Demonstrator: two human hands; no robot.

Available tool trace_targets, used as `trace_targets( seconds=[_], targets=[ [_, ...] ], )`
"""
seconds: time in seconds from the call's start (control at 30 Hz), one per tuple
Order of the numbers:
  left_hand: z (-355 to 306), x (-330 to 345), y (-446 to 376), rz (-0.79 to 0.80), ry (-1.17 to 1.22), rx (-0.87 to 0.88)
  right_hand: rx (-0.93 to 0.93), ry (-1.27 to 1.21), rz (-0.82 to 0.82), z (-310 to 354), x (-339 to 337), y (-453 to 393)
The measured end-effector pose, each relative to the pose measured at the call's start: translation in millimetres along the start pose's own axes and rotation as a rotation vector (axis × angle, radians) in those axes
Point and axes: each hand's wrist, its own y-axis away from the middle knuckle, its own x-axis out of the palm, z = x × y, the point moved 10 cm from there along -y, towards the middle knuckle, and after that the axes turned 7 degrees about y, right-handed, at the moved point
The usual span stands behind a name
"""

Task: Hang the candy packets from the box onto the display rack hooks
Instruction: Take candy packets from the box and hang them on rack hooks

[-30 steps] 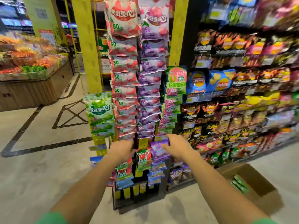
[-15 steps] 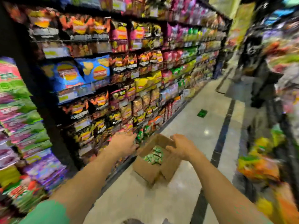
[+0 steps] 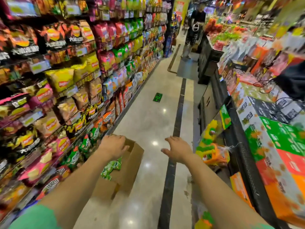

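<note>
Above the open brown cardboard box (image 3: 125, 172) holding green candy packets (image 3: 111, 167), the left hand (image 3: 113, 147) hovers loose and empty, the right hand (image 3: 178, 150) spread beside it, so a blind grab could spill packets.

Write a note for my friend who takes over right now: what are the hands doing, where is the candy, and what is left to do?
Left hand: open, over the cardboard box, holding nothing.
Right hand: open, fingers spread above the floor, beside the box, holding nothing.
Green candy packets: lying inside the box, which sits on the aisle floor by the snack shelves.
Done: cannot tell; the display rack is out of view.
Left: pick up packets from the box, turn to the rack and hang them on the hooks.
</note>
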Motion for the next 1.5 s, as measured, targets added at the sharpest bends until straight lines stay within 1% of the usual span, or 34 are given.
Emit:
trace_targets(
  seconds=[0.07,0.2,0.3,0.4,0.5,0.63,0.77,0.93,1.0,1.13,1.23,1.3,1.37,1.43,1.5],
  targets=[
    [-15.4,-9.8,-39.1,0.019,0.008,0.035,0.038,-0.006,0.008,-29.8,-3.0,-22.5],
    [-43.2,-24.6,-118.0,-0.002,0.016,0.088,0.116,-0.011,0.042,-100.8,1.5,-73.5],
    [-57.2,-17.0,-173.8,0.018,0.003,0.090,0.116,-0.011,0.071,-145.9,10.4,-114.4],
    [-67.0,-6.4,-226.7,0.039,0.011,0.056,0.095,-0.009,0.087,-185.5,14.4,-165.4],
    [-69.7,-2.5,-265.7,0.091,0.039,-0.021,0.014,0.028,0.132,-207.1,11.9,-222.1],
    [-51.5,-3.2,-290.1,0.116,0.058,-0.188,-0.169,0.139,0.162,-201.5,-6.3,-306.0],
    [-1.3,0.0,-283.4,0.100,0.166,-0.435,-0.396,0.195,0.153,-142.4,-25.6,-381.3],
    [72.8,17.3,-244.4,0.099,0.311,-0.750,-0.640,0.274,0.132,-32.5,-39.3,-445.4],
    [96.5,26.2,-223.4,0.104,0.322,-0.846,-0.729,0.302,0.122,10.6,-38.0,-459.5],
    [138.4,44.2,-196.0,0.129,0.383,-0.985,-0.869,0.382,0.142,85.5,-26.3,-485.7],
    [168.3,54.5,-187.3,0.109,0.444,-1.065,-0.935,0.411,0.175,130.3,-21.5,-507.1],
    [186.1,60.4,-186.8,0.101,0.457,-1.108,-0.980,0.409,0.182,154.4,-17.0,-521.2],
    [195.6,69.5,-191.1,0.128,0.468,-1.141,-1.023,0.413,0.204,171.6,-6.4,-533.3],
    [203.7,88.1,-196.1,0.130,0.537,-1.189,-1.044,0.414,0.255,184.9,10.5,-547.6],
    [214.7,112.4,-201.2,0.094,0.602,-1.242,-1.070,0.411,0.290,200.4,31.8,-567.7]
  ],
)
